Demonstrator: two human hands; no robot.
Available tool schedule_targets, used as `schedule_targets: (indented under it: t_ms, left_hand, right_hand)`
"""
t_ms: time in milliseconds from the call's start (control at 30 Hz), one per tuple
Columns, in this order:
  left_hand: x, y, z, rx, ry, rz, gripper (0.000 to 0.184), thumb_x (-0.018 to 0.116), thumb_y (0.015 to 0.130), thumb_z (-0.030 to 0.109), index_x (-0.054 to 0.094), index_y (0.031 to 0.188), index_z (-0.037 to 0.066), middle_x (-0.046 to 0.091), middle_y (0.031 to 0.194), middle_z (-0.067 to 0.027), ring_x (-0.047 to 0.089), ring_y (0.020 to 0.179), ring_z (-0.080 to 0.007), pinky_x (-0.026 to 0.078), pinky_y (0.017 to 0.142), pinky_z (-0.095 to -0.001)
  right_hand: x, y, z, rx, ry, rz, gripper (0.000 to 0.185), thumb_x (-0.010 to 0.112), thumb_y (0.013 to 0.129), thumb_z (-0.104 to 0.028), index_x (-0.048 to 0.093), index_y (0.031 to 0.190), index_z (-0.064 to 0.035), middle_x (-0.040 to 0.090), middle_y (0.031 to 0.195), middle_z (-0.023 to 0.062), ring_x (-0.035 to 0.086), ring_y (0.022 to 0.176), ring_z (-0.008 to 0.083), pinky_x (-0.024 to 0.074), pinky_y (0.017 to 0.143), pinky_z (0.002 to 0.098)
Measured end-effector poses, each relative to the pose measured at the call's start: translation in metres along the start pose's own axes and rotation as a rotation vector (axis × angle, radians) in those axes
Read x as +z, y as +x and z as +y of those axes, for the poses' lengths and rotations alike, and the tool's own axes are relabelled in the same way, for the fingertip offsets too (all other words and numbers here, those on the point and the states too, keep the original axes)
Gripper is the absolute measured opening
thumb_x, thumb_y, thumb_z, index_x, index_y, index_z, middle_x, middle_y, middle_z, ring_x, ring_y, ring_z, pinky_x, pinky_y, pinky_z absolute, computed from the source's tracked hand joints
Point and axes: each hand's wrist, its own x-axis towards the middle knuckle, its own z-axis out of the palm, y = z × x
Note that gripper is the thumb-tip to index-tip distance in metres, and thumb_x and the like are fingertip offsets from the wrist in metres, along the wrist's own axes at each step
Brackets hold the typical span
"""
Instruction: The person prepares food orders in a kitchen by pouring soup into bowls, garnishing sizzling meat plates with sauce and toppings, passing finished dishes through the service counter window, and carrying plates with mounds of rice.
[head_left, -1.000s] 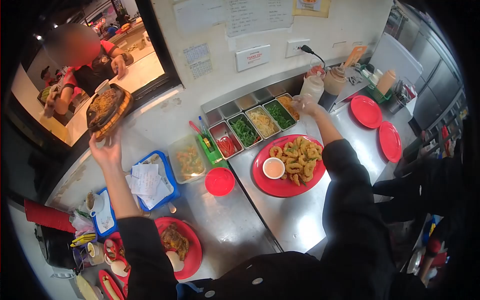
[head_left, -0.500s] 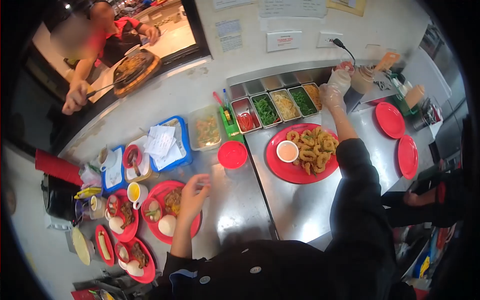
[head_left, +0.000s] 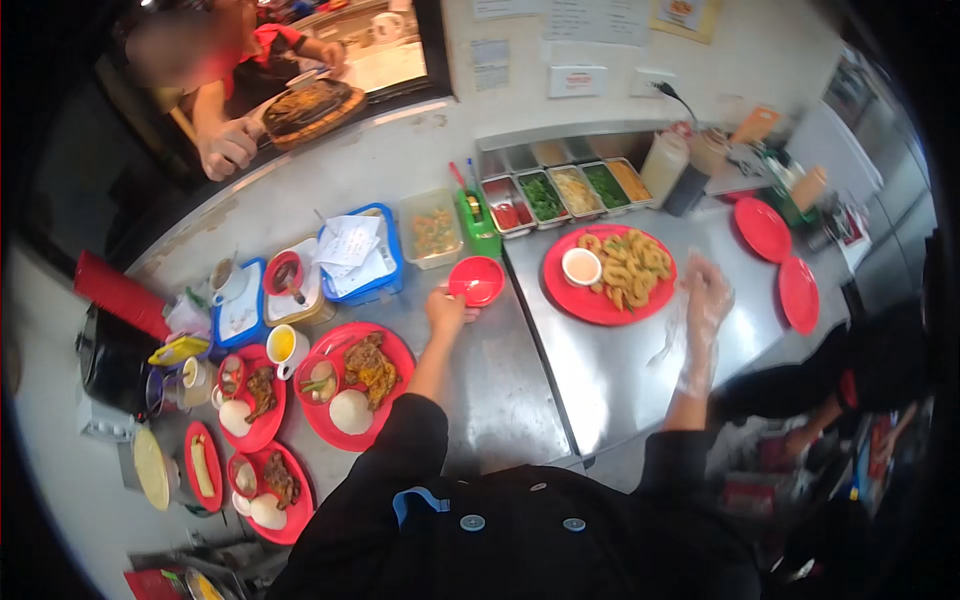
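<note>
My left hand (head_left: 447, 311) is closed on the near left rim of a small red bowl (head_left: 478, 281), which sits on the steel counter. My right hand (head_left: 708, 292) wears a clear plastic glove and hovers over the counter, just right of a red oval plate (head_left: 572, 303). Its fingers look loosely bent with nothing seen between them, though the glove is slightly blurred. Golden fried rings (head_left: 632, 268) are piled on that plate, beside a white cup of pinkish sauce (head_left: 581, 266). Left of my left hand lies a red plate (head_left: 333, 428) with rice, browned meat and a small side bowl.
Metal trays of chopped garnish (head_left: 585, 205) line the wall, with squeeze bottles (head_left: 664, 166) at their right. Blue baskets (head_left: 360, 290) and more filled red plates (head_left: 262, 430) stand at left. Red plates (head_left: 763, 230) lie at right. A person (head_left: 230, 145) holds a sizzling plate (head_left: 312, 112) at the window.
My right hand has come away from the bottles, back toward me beside the fried rings. My left hand has moved from above the meal plate to the red bowl and taken its rim.
</note>
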Motion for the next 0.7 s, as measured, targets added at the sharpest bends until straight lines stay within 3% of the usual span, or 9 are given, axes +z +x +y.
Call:
schedule_targets:
  t_ms: [100, 200, 300, 333, 400, 433, 533, 633, 700]
  left_hand:
    - [-0.038, -0.031, 0.023, -0.013, -0.066, -0.227, 0.024, 0.05, 0.083, 0.001, 0.045, 0.105, -0.008, 0.062, 0.07, -0.0242, 0.064, 0.052, -0.0289, 0.054, 0.042, -0.0347]
    - [-0.064, -0.067, 0.048, 0.0, 0.05, -0.518, 0.026, 0.052, 0.082, 0.002, 0.051, 0.105, -0.009, 0.063, 0.071, -0.0208, 0.065, 0.054, -0.0256, 0.055, 0.046, -0.0313]
    - [-0.068, -0.109, 0.076, 0.048, 0.13, -0.868, 0.03, 0.054, 0.083, 0.005, 0.05, 0.108, -0.01, 0.063, 0.073, -0.0197, 0.064, 0.054, -0.0254, 0.054, 0.046, -0.0302]
    - [-0.064, -0.129, 0.085, 0.062, 0.151, -0.968, 0.031, 0.055, 0.083, 0.006, 0.05, 0.109, -0.009, 0.064, 0.073, -0.0187, 0.064, 0.054, -0.0245, 0.054, 0.046, -0.0298]
    - [-0.055, -0.175, 0.097, 0.078, 0.191, -1.179, 0.031, 0.055, 0.083, 0.006, 0.05, 0.11, -0.009, 0.064, 0.073, -0.0176, 0.064, 0.054, -0.0236, 0.053, 0.046, -0.0293]
    - [-0.05, -0.199, 0.099, 0.097, 0.197, -1.295, 0.031, 0.056, 0.084, 0.006, 0.05, 0.11, -0.009, 0.064, 0.073, -0.0168, 0.064, 0.054, -0.0227, 0.053, 0.047, -0.0286]
    - [-0.038, -0.277, 0.109, 0.204, 0.293, -1.619, 0.029, 0.057, 0.085, 0.006, 0.052, 0.11, -0.007, 0.064, 0.071, -0.0123, 0.062, 0.054, -0.018, 0.053, 0.048, -0.0262]
    - [-0.025, -0.347, 0.087, 0.224, 0.419, -1.977, 0.028, 0.057, 0.084, 0.006, 0.054, 0.108, -0.006, 0.064, 0.072, -0.0098, 0.061, 0.053, -0.0143, 0.052, 0.044, -0.0257]
    - [-0.021, -0.403, 0.064, 0.229, 0.604, -2.176, 0.026, 0.055, 0.084, 0.004, 0.054, 0.107, -0.007, 0.063, 0.069, -0.0096, 0.061, 0.052, -0.0147, 0.052, 0.044, -0.0251]
  right_hand:
    - [-0.039, -0.097, 0.011, 0.173, 0.19, 0.18, 0.019, 0.06, 0.081, -0.008, 0.064, 0.095, 0.004, 0.063, 0.083, 0.0132, 0.06, 0.07, 0.0139, 0.0505, 0.061, 0.0276]
    - [-0.057, -0.213, 0.035, 0.199, 0.288, 0.313, 0.016, 0.055, 0.082, -0.001, 0.061, 0.095, 0.0046, 0.059, 0.077, 0.0058, 0.056, 0.064, 0.0113, 0.0489, 0.056, 0.0243]
    - [-0.075, -0.33, 0.038, 0.399, 0.136, 0.285, 0.014, 0.055, 0.084, -0.007, 0.061, 0.093, 0.0007, 0.058, 0.074, 0.0039, 0.056, 0.064, 0.0107, 0.0474, 0.054, 0.0258]
    - [-0.078, -0.363, 0.035, 0.485, 0.086, 0.311, 0.02, 0.061, 0.086, -0.019, 0.06, 0.089, 0.0004, 0.057, 0.073, 0.0014, 0.054, 0.061, 0.0091, 0.0452, 0.053, 0.0228]
    - [-0.091, -0.419, 0.016, 0.636, -0.193, 0.228, 0.01, 0.063, 0.078, -0.01, 0.063, 0.073, -0.0013, 0.058, 0.058, 0.002, 0.056, 0.055, 0.0083, 0.0472, 0.05, 0.0252]
    - [-0.094, -0.444, 0.004, 0.725, -0.121, 0.266, 0.008, 0.064, 0.073, -0.006, 0.063, 0.066, -0.003, 0.06, 0.056, 0.0031, 0.056, 0.052, 0.0078, 0.047, 0.049, 0.0266]
    - [-0.108, -0.527, 0.018, 0.727, -0.391, 0.202, 0.002, 0.066, 0.068, -0.007, 0.066, 0.066, -0.008, 0.063, 0.059, 0.0066, 0.06, 0.053, 0.0154, 0.0482, 0.051, 0.0319]
    - [-0.12, -0.586, -0.004, 0.999, -0.776, -0.018, 0.038, 0.07, 0.068, -0.044, 0.068, 0.074, -0.0061, 0.065, 0.083, 0.018, 0.062, 0.082, 0.0335, 0.0495, 0.071, 0.044]
    - [-0.124, -0.639, -0.009, 1.134, -0.685, 0.18, 0.045, 0.067, 0.07, -0.047, 0.067, 0.084, -0.0035, 0.065, 0.089, 0.019, 0.062, 0.087, 0.0359, 0.0487, 0.076, 0.0463]
